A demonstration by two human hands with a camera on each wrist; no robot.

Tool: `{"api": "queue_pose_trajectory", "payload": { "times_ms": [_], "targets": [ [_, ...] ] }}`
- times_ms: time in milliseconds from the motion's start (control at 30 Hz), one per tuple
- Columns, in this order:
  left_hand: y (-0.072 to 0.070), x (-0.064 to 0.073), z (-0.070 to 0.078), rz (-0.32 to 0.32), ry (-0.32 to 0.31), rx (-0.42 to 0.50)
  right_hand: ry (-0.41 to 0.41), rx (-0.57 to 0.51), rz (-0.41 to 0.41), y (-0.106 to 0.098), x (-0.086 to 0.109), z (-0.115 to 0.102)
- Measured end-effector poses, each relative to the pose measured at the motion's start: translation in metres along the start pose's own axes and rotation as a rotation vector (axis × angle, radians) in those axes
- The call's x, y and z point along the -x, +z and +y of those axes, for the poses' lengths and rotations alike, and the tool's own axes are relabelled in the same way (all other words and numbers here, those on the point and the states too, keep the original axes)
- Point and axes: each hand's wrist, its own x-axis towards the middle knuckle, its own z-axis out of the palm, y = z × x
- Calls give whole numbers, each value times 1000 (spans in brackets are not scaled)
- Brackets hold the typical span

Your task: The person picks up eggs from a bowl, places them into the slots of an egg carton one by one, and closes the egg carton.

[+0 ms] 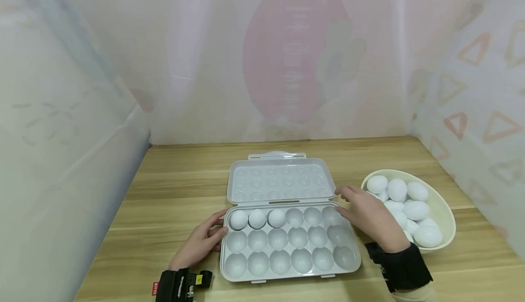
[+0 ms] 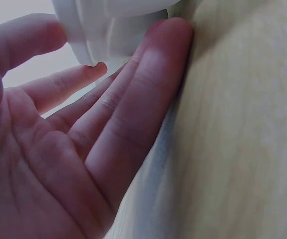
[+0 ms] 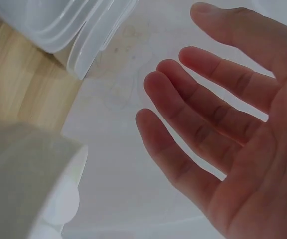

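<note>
An egg box (image 1: 289,243) with three rows of round cups lies with its lid (image 1: 280,181) folded back behind it. Three white eggs (image 1: 257,219) sit in the left cups of the back row. My left hand (image 1: 200,242) rests against the box's left side; in the left wrist view, thumb and fairly straight fingers (image 2: 148,89) meet its rim and side. My right hand (image 1: 367,211) hovers over the box's back right corner, palm bare and fingers (image 3: 198,124) spread and lightly bent, holding nothing in the right wrist view.
A cream bowl (image 1: 447,217) heaped with white eggs (image 1: 416,210) stands right of the box, close to my right forearm. Printed cloth walls (image 1: 205,88) enclose the wooden table (image 1: 172,179) at the back and both sides.
</note>
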Motion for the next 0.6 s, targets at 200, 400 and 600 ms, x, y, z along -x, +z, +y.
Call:
{"api": "queue_pose_trajectory", "payload": {
  "times_ms": [200, 400, 600],
  "targets": [
    [0, 0, -1, -7, 2, 0, 49, 11, 10, -11, 10, 8],
    [-1, 0, -1, -14, 5, 5, 78, 31, -2, -21, 19, 16],
    [-2, 0, -2, -16, 16, 0, 91, 40, -24, -31, 26, 26]
  ]
}}
